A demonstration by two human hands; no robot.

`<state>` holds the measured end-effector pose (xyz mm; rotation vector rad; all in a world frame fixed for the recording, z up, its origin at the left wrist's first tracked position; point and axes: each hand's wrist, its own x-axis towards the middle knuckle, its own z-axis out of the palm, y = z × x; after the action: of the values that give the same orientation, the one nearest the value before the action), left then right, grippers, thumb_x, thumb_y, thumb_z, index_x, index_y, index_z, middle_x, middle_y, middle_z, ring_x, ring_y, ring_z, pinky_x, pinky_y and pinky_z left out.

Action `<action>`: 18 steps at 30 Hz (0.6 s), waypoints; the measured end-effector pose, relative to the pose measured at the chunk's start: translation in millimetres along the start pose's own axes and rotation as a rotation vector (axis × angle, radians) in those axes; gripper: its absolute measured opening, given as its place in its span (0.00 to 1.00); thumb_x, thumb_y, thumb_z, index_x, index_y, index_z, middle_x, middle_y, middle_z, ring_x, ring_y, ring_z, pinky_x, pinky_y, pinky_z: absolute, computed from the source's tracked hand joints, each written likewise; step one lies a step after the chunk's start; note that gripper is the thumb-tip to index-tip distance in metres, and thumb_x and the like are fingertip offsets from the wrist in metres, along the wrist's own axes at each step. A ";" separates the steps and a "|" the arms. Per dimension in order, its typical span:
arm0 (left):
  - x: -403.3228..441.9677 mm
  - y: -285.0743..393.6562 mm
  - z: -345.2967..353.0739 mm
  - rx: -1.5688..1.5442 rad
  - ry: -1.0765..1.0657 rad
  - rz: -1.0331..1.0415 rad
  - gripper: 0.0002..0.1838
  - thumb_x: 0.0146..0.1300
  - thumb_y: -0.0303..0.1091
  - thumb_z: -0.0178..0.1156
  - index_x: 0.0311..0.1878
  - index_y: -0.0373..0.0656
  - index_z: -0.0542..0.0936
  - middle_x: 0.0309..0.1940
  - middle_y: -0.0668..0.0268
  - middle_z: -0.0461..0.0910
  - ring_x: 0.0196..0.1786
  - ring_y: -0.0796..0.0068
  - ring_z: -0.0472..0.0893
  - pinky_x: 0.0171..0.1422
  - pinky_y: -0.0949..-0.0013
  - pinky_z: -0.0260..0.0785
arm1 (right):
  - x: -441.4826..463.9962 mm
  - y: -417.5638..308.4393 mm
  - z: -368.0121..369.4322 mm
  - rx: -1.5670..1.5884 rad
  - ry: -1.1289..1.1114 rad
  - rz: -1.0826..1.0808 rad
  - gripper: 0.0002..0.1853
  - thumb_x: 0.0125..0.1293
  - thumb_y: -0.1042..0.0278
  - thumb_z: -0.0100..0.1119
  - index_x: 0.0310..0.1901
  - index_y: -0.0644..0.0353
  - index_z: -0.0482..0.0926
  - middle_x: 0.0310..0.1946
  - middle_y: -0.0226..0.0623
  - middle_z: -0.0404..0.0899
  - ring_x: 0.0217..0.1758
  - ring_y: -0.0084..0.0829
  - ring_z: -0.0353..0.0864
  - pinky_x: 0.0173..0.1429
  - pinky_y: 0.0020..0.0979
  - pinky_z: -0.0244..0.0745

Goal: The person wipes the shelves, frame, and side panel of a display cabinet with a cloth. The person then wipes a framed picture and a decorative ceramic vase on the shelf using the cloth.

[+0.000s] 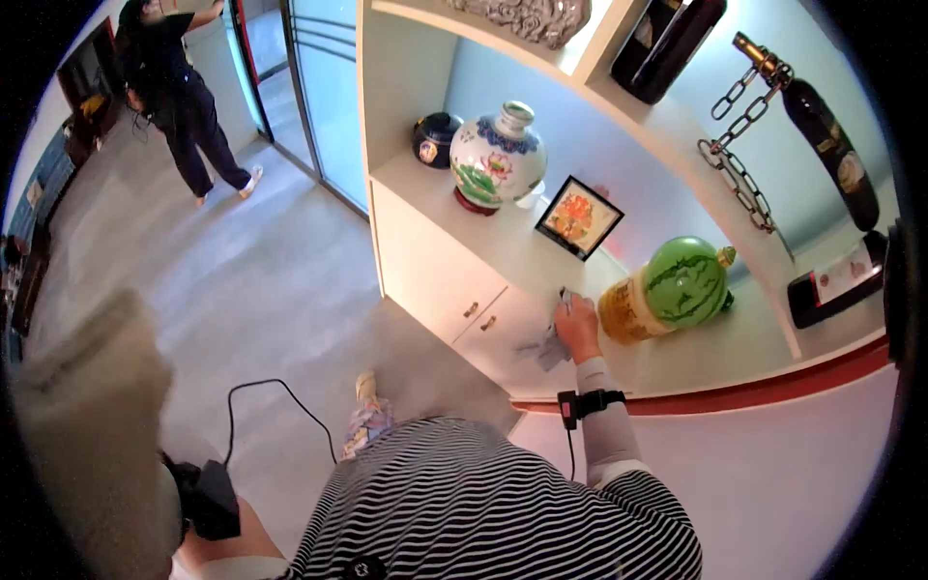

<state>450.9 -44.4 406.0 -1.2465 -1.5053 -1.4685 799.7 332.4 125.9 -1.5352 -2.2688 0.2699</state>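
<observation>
My right hand (pixel 578 327) is closed around a grey cloth (pixel 549 350) at the front edge of the cabinet shelf (pixel 503 256). Part of the cloth hangs over the edge and is blurred. Just to the right lies a large jar with a green watermelon-patterned top (pixel 684 282) and an amber lower part. A framed flower picture (pixel 580 217) leans behind the hand. At lower left, my left forearm (pixel 235 536) wears a black strap device. A large blurred grey-brown shape (pixel 92 435) fills the view beyond it; my left hand's fingers are hidden.
A painted vase (pixel 498 159) and a dark round jar (pixel 435 140) stand farther left on the shelf. Wine bottles (pixel 667 43) and a chain bottle holder (pixel 744 135) sit higher right. A person (pixel 184 97) stands by a glass door. A black cable (pixel 280 382) hangs near my body.
</observation>
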 end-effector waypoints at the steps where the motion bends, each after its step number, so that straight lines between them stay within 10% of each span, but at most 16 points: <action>1: -1.1 -4.3 -2.2 0.001 0.004 -0.008 0.31 0.56 0.52 0.68 0.52 0.32 0.79 0.43 0.54 0.82 0.43 0.64 0.81 0.49 0.66 0.73 | -2.5 -0.6 -1.5 0.000 -0.012 -0.008 0.17 0.64 0.58 0.51 0.41 0.65 0.77 0.42 0.61 0.75 0.44 0.60 0.77 0.50 0.53 0.73; 10: -5.8 -68.9 -8.4 0.018 0.011 -0.111 0.30 0.57 0.51 0.67 0.52 0.32 0.78 0.44 0.53 0.81 0.45 0.63 0.81 0.50 0.66 0.73 | -4.8 9.8 5.4 -0.201 -0.031 -0.094 0.20 0.64 0.59 0.52 0.48 0.70 0.78 0.44 0.57 0.78 0.48 0.59 0.75 0.52 0.52 0.72; 18: 26.4 -125.4 -11.5 -0.057 0.025 -0.118 0.29 0.58 0.49 0.66 0.52 0.31 0.78 0.46 0.52 0.81 0.46 0.63 0.81 0.52 0.66 0.72 | 35.7 -15.6 -19.9 0.458 0.025 0.186 0.21 0.64 0.57 0.53 0.42 0.74 0.76 0.37 0.56 0.79 0.40 0.49 0.76 0.48 0.43 0.69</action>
<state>323.2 -39.0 391.2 -1.1854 -1.5526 -1.6074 783.1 358.3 157.1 -1.4838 -1.8712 0.7583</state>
